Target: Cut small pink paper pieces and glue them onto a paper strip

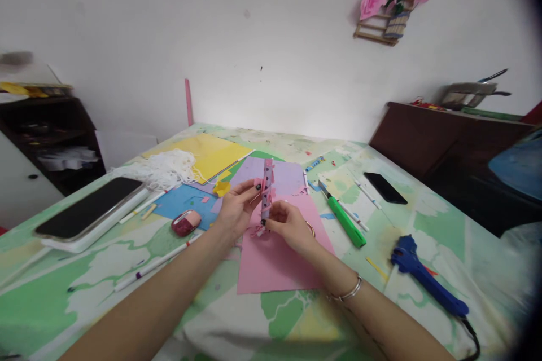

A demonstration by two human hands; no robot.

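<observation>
Between my hands a slim pink paper tube (267, 186) with dark dots stands upright, small pink paper bits stuck along it. My left hand (239, 206) pinches it from the left near its middle. Thumb and fingers of my right hand (290, 223) close on its lower end. Beneath lies a sheet of pink paper (279, 268), with a lilac sheet (290, 175) behind it. Pink scraps (259, 231) gather just under the tube. Part of a pair of scissors' handle (311, 229) shows beside my right hand.
A green utility knife (346, 223) with its blade out lies right of the paper, then a blue glue gun (427, 279) with a cord. Phones (385, 187) rest at both sides. White yarn (169, 168), yellow sheets (212, 149), markers (156, 262) and a maroon-pink case (186, 222) lie left.
</observation>
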